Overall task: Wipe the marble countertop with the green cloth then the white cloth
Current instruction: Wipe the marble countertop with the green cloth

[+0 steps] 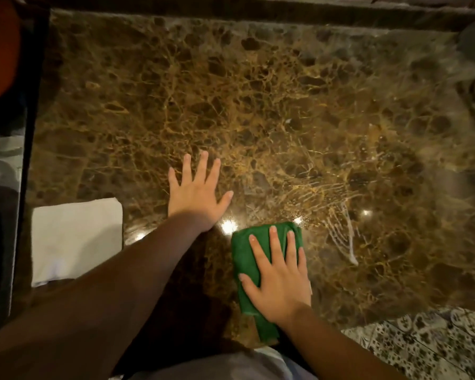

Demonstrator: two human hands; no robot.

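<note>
The green cloth (243, 259) lies folded on the marble countertop (258, 105), close to the near edge and a little right of centre, with its nearest end hanging just over that edge. It looks soft, light and limp, a microfibre sort of fabric, so I judge it will bunch or slide under a careless push; you steer it best with a flat palm spread over its middle, not by a pinch at a corner. Its long axis runs near to far, tilted slightly, the far end pointing away from you toward the wet streaks to its right.

Your right hand (279, 281) presses flat on it, fingers straight and spread, gripping nothing, only bearing down. Your left hand (196, 193) rests flat on the bare marble just left of and beyond the cloth, fingers fanned, holding nothing, apparently as a brace.

The polished stone looks slick, and smeared whitish streaks (343, 234) show to the right of the cloth. The white cloth (76, 239) lies folded at the near left, well apart from both hands, untouched. Patterned floor tiles (422, 344) show at the near right.
</note>
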